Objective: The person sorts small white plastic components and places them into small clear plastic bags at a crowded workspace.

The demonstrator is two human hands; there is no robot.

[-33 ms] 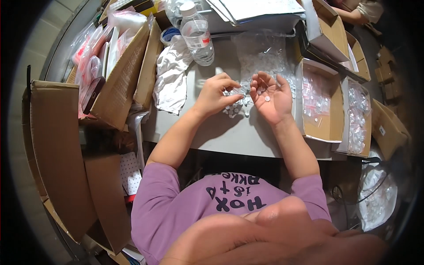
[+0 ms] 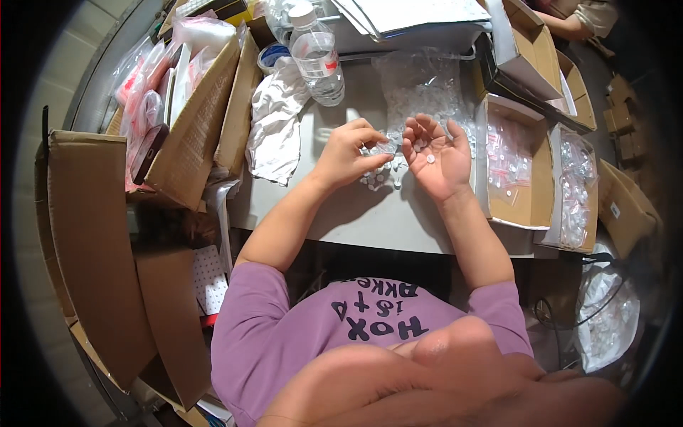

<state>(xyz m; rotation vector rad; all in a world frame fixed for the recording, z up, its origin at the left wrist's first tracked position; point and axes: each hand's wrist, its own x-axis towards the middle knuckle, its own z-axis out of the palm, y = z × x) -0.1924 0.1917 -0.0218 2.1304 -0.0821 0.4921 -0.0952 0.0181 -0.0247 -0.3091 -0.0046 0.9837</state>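
At the table's (image 2: 370, 220) middle, both hands over tiny clear parts (image 2: 377, 176).
Left hand (image 2: 348, 153) pinches a piece; right hand (image 2: 437, 156) lies open, palm up, cradling a small white disc (image 2: 430, 159).

- A clear plastic water bottle (image 2: 317, 58) stood near the table's (image 2: 398, 220) far edge.
- Crumpled white cloth (image 2: 274, 121) lay at its left edge.
- Open cardboard boxes (image 2: 514, 164) of small clear bags sat along its right edge.
- A phone (image 2: 148, 153) leaned in a left-side carton (image 2: 192, 135).
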